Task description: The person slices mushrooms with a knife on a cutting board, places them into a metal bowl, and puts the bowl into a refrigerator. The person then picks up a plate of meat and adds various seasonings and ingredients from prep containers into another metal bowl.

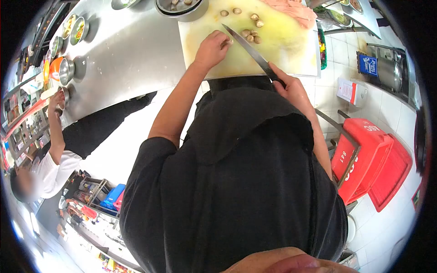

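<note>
A loose group of small brown-capped mushrooms (246,36) lies on the pale, yellow-stained cutting board (291,59), beyond the knife (251,51). Several sit bunched near the middle of the board, and the others are scattered toward its far edge. The knife slants across the board, its tip pointing forward and left, its blade just beside the bunched mushrooms.

The right hand (290,86) is wrapped around the dark handle at the board's near edge. The left hand (215,49) is over the left part of the board, its fingers curled together; a small pale bit shows by the fingertips, but whether it is gripped cannot be told.

At the board's far left corner stands a metal bowl (196,13) with more mushroom-like pieces inside. A pink, fleshy slab (291,10) lies along the far right corner.

To the left stretches the steel tabletop (136,50), with small bowls of food (84,30) near its far left side. There, a co-worker in a white top (57,168) has one hand at another metal bowl. On the right, below board level, stand red plastic bins (368,159) beside a metal frame.
</note>
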`<action>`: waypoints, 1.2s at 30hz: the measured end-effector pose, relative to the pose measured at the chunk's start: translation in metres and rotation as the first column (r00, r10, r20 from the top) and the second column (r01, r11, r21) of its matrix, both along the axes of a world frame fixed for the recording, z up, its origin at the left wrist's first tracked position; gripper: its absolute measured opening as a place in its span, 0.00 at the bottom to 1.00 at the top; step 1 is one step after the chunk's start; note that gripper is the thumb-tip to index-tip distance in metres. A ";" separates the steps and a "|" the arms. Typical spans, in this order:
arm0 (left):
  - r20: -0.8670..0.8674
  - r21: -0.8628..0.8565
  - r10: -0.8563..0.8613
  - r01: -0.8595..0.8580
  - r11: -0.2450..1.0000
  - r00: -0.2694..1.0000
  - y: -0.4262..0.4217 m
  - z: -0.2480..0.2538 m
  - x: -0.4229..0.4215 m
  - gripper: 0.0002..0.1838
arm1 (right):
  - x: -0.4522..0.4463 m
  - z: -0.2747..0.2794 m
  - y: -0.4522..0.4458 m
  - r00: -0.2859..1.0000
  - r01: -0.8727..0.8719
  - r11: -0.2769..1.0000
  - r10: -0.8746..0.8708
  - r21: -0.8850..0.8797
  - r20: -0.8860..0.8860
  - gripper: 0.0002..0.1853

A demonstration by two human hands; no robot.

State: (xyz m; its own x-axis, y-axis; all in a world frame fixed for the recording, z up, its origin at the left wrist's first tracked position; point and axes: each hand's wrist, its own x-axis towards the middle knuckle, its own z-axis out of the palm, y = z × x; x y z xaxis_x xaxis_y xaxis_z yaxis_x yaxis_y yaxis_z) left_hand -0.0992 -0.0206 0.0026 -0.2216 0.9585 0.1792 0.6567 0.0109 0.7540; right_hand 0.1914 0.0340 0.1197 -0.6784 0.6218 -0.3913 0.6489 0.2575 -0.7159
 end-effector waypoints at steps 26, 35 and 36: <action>-0.007 0.073 0.044 -0.043 0.996 0.999 -0.008 -0.009 -0.009 0.05 | 0.004 -0.025 -0.015 0.988 -0.137 0.983 0.126 0.125 0.092 0.32; -0.034 0.067 -0.020 0.022 0.998 0.999 -0.007 -0.007 -0.013 0.11 | 0.054 -0.012 -0.026 0.983 0.105 0.961 -0.140 -0.256 -0.120 0.32; -0.039 0.065 -0.034 0.037 0.997 0.999 -0.006 -0.008 -0.014 0.13 | 0.066 -0.017 -0.026 0.974 0.175 0.907 -0.216 -0.382 -0.069 0.32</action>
